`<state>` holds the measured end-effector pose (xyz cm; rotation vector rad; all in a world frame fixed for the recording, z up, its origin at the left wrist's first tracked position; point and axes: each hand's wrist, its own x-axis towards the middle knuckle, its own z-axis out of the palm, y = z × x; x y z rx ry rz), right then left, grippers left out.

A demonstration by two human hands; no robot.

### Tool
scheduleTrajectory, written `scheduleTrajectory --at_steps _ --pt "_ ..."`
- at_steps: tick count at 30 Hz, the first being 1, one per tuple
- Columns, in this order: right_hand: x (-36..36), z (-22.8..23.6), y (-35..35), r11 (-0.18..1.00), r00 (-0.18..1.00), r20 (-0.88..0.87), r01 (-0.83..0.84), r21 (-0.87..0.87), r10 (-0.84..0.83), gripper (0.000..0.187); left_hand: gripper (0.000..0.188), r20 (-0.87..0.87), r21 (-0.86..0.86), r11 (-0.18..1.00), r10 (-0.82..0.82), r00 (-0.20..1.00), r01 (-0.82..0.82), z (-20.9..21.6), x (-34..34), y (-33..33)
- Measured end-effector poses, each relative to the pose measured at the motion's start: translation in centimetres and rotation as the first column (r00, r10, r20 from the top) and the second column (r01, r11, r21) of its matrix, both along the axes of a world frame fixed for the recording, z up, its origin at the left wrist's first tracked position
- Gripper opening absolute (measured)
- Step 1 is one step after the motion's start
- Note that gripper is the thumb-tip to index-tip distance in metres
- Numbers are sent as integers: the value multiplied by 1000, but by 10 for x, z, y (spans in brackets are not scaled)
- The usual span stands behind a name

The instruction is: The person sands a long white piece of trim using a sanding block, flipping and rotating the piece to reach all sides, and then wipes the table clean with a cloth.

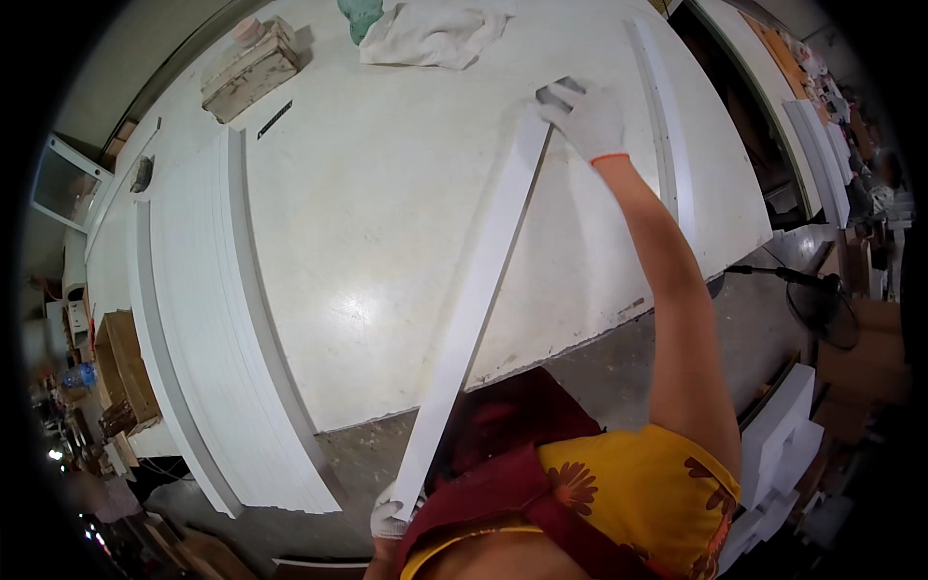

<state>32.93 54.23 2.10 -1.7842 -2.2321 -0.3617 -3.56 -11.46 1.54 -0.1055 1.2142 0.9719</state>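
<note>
A long white strip (474,300) runs slantwise over the table, its near end jutting past the front edge toward my body. My left hand (389,512), in a white glove, is closed round that near end; part of it is hidden by the strip and my apron. At the strip's far end my right hand (592,121), in a white glove with an orange cuff, is closed on a small dark grey block (558,92) that looks like a sanding block. The fingers cover much of the block.
Long white strips (208,309) lie side by side on the left of the white table (358,222). Another strip (667,126) lies at the right. A stained block (251,70), a white cloth (435,34) and a short black strip (275,119) are farther back. A fan (822,300) stands beyond the right edge.
</note>
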Motion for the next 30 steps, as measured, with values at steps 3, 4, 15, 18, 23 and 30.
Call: scheduleTrajectory --at_steps 3,4,15,18,23,30 --pt "-1 -29 3 1000 961 -277 -17 11 19 52 63 16 -17 1000 16 1000 -16 -6 -3 -9" --pt "-5 -31 6 997 971 -235 -34 72 50 50 64 30 43 999 28 999 -29 -13 2 -10" --pt "-117 -26 -154 882 835 -345 -469 -42 428 35 67 131 185 982 18 991 -43 -42 -3 -27" --pt "-162 14 -295 628 629 -466 -756 -182 622 28 69 180 235 970 12 984 -55 -40 -1 -21" --pt "-197 11 -466 297 220 -616 -955 25 757 18 74 139 240 965 72 988 -104 -43 3 -30" --pt "-122 -4 -243 768 766 -413 -606 -208 492 36 79 413 159 879 355 839 -450 -56 28 -21"
